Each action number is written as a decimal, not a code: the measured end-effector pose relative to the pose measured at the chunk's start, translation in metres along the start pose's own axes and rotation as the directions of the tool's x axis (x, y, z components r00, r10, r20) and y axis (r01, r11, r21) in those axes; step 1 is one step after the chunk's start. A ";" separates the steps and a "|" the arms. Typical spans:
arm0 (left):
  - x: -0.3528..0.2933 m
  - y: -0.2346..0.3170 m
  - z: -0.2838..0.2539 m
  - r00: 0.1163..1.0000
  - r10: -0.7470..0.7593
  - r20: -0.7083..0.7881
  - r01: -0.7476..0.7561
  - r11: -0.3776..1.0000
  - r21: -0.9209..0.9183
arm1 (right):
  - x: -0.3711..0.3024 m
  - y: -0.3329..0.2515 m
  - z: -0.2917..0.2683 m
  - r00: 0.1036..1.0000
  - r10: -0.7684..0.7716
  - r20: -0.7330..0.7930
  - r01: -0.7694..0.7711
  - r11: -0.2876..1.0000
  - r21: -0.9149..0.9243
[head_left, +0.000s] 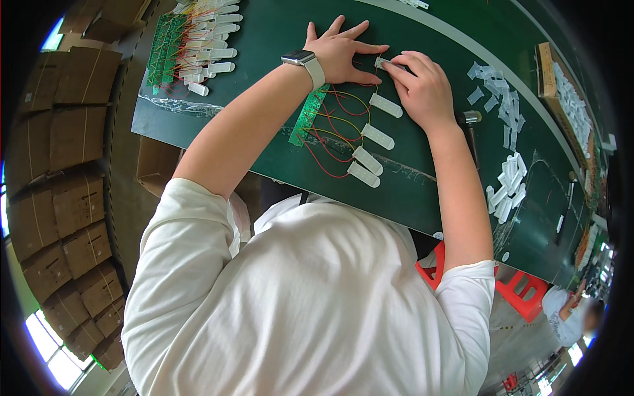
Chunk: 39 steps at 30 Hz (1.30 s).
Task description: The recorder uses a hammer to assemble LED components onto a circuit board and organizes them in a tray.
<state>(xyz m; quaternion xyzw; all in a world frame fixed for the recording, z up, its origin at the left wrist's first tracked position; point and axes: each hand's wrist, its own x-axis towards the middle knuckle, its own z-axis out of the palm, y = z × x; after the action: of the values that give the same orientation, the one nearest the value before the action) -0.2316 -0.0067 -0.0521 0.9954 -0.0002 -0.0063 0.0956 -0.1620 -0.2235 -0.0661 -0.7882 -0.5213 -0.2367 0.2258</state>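
Observation:
My left hand [335, 58] lies spread over a green circuit board [308, 117] and its wires, with its thumb and forefinger apart beside a small white plastic casing [380, 63]. The fingers of my right hand [422, 89] are closed on that casing, which they partly hide. Thin red and yellow wires [335, 136] run from the board to several more white oblong casings, among them one nearest me [364, 174] and one [386, 105] just below my right fingertips.
On the dark green table [277, 158], wired boards with casings [168, 49] lie at the far left. A brush-like tool [470, 117] sits by my right forearm. Farther right are clear plastic pieces [503, 96], white casings [508, 185] and a filled cardboard box [561, 99]. Red stools [523, 294] and a person [564, 317] are beyond.

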 end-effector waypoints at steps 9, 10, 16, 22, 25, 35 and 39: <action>-0.002 0.003 -0.007 0.999 -0.018 0.050 0.018 1.000 0.006 | -0.001 -0.001 -0.003 0.998 -0.034 0.057 0.035 0.999 -0.010; -0.001 0.003 -0.007 0.998 -0.020 0.059 0.020 1.000 0.003 | 0.000 0.000 -0.004 0.997 -0.035 0.072 0.037 0.999 -0.020; -0.001 0.005 -0.008 0.998 -0.016 0.061 0.016 1.000 -0.001 | -0.001 0.003 -0.004 0.995 -0.023 0.092 0.025 1.000 -0.019; -0.003 0.005 -0.008 0.998 -0.019 0.059 0.018 1.000 0.006 | -0.005 0.000 -0.003 0.997 -0.023 0.075 0.024 1.000 -0.019; -0.006 0.005 -0.007 0.998 -0.021 0.064 0.021 1.000 0.000 | -0.006 -0.002 -0.003 0.997 -0.035 0.066 0.037 0.999 -0.025; 0.003 0.002 -0.008 0.999 -0.007 0.047 0.007 1.000 -0.014 | 0.004 0.005 -0.004 0.994 -0.059 0.088 0.063 0.997 -0.043; 0.006 0.009 -0.025 0.997 0.076 0.032 -0.074 0.996 -0.044 | 0.007 0.003 -0.020 0.997 -0.017 0.072 0.019 1.000 -0.025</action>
<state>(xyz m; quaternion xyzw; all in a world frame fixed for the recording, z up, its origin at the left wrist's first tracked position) -0.2252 -0.0106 -0.0260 0.9922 -0.0390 -0.0195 0.1171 -0.1599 -0.2318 -0.0466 -0.7942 -0.5330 -0.2171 0.1949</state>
